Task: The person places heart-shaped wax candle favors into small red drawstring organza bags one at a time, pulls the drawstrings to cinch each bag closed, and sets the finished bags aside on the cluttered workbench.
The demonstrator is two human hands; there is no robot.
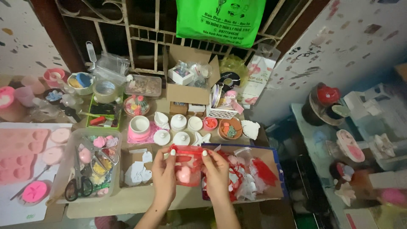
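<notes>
Holding a small red mesh pouch [187, 164] between them, the left hand [164, 176] and right hand [217, 174] pinch its upper corners with fingertips closed on the fabric; a pink object shows through the mesh. The pouch hangs above the front edge of the table [140, 199], between two boxes.

At the table's left edge lies one pink silicone mould [19, 154] with several cavities, and one round pink mould [34, 191] sits nearer the front-left corner. Next comes one clear plastic tub [87, 165] containing one pair of black-handled scissors [79, 184] and small pastel flower pieces. Behind it stands one green tray [103, 115] and one roll of tape [105, 90].

Just left of the hands, one shallow cardboard box [135, 167] holds white paper tags. Behind the hands stand about seven small white ceramic pieces [178, 123]; the exact number cannot be told. One open cardboard carton [188, 82] sits at the back edge.

Just right of the hands, one blue-rimmed cardboard tray [254, 171] holds red and white pouches. One green plastic bag [220, 19] with dark printing hangs from the window grille [140, 34].
</notes>
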